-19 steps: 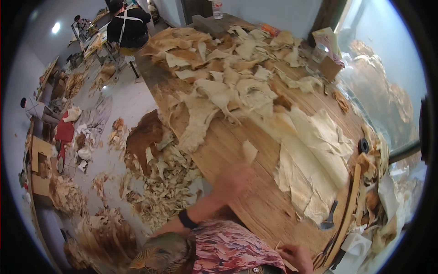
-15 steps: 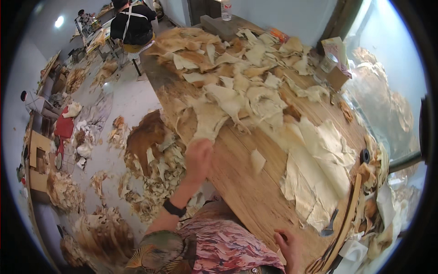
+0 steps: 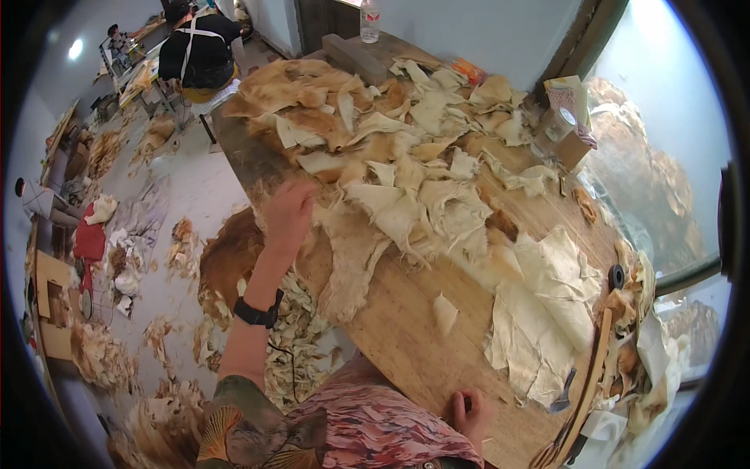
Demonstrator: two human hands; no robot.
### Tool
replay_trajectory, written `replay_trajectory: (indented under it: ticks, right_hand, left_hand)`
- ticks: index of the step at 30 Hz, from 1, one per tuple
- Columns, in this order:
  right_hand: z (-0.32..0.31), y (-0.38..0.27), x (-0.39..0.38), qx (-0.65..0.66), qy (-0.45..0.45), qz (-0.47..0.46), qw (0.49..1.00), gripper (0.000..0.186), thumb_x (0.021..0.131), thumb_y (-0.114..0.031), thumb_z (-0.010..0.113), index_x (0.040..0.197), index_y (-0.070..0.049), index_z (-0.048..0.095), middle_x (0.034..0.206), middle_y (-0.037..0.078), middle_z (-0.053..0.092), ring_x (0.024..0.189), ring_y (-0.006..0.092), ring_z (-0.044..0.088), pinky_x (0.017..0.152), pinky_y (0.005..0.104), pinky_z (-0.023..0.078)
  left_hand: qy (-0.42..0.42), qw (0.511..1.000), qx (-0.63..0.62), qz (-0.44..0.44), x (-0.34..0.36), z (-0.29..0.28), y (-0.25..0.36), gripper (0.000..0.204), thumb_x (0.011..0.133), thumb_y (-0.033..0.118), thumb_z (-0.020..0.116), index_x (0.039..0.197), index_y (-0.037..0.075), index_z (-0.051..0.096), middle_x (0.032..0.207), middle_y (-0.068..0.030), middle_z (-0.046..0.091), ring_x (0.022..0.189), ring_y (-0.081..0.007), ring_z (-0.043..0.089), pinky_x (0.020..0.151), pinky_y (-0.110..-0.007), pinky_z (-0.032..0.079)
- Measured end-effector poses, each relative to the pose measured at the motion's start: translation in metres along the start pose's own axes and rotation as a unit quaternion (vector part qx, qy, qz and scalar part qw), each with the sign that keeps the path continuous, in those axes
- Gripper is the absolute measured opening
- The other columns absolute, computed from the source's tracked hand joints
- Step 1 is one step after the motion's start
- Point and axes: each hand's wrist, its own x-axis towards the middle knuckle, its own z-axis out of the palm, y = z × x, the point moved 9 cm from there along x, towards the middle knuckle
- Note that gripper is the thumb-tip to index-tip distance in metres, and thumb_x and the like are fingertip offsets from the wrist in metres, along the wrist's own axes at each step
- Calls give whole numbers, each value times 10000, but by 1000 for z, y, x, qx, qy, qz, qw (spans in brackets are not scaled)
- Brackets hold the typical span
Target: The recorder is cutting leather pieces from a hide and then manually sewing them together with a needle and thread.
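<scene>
My left hand (image 3: 289, 213), with a dark band on its wrist, reaches over the table's left edge. Its fingers are curled at the border of a pale, fur-edged hide piece (image 3: 353, 262); the fingertips are hidden. That piece lies along the edge, its narrow end toward me. Low on the tabletop, close to my body, my right hand (image 3: 470, 414) rests with curled fingers. Something dark shows in its curl, too small to name. Between the hands lies a small pale scrap (image 3: 445, 314). To the right is a large cream sheet (image 3: 539, 328) with creases.
Heaped hide pieces (image 3: 430, 117) cover the table's far part. At right lie a black tape roll (image 3: 616, 276), a dark-handled tool (image 3: 562, 393) and a long wooden strip (image 3: 594, 375). A clear bottle (image 3: 369, 22) stands at the back. Offcuts (image 3: 293, 352) pile below; another person (image 3: 201, 51) sits far left.
My left hand has moved away and to the left, from the hide piece's near end to its side. That piece now lies flatter and nearer me. The view has shifted slightly.
</scene>
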Motion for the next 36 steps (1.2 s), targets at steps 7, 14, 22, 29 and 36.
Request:
replay_trajectory:
  ticks: [7, 14, 22, 29, 36]
  right_hand:
    - [4, 9, -9, -58, 77, -19, 995, 136, 802, -185, 725, 806, -90, 629, 671, 113, 607, 583, 281, 608, 560, 392, 467]
    - [0, 0, -9, -60, 98, -36, 993, 123, 793, -162, 731, 814, -92, 632, 650, 98, 596, 528, 270, 586, 504, 372, 445]
    - [-1, -3, -9, -69, 117, -48, 989, 112, 790, -134, 730, 822, -92, 631, 633, 87, 584, 502, 255, 577, 485, 366, 441]
    - [1, 3, -9, -42, 89, -9, 995, 102, 801, -128, 723, 821, -76, 637, 587, 82, 578, 479, 236, 571, 473, 348, 437]
    - [5, 18, -15, -14, 116, -20, 993, 115, 814, -151, 717, 823, -67, 640, 595, 85, 595, 493, 242, 583, 483, 346, 447]
  left_hand:
    - [-81, 992, -57, 73, 36, 61, 44, 197, 833, 16, 643, 1029, 40, 650, 1038, -125, 639, 902, -278, 642, 753, -343, 519]
    - [-111, 960, 79, 244, 59, 123, 62, 263, 821, 7, 578, 1063, 74, 657, 1125, -115, 621, 1070, -329, 582, 884, -416, 479]
    - [-84, 928, 200, 304, 67, 127, 94, 218, 757, -1, 562, 949, 43, 654, 1023, -99, 622, 1028, -296, 579, 915, -399, 449]
    - [-138, 911, 185, 342, 67, 177, 92, 246, 731, 3, 596, 972, 28, 636, 1057, -126, 638, 1036, -326, 584, 874, -405, 471]
    - [-276, 765, -553, -181, 86, 157, 91, 99, 927, -22, 536, 931, 26, 622, 870, -26, 662, 739, -126, 645, 717, -287, 528]
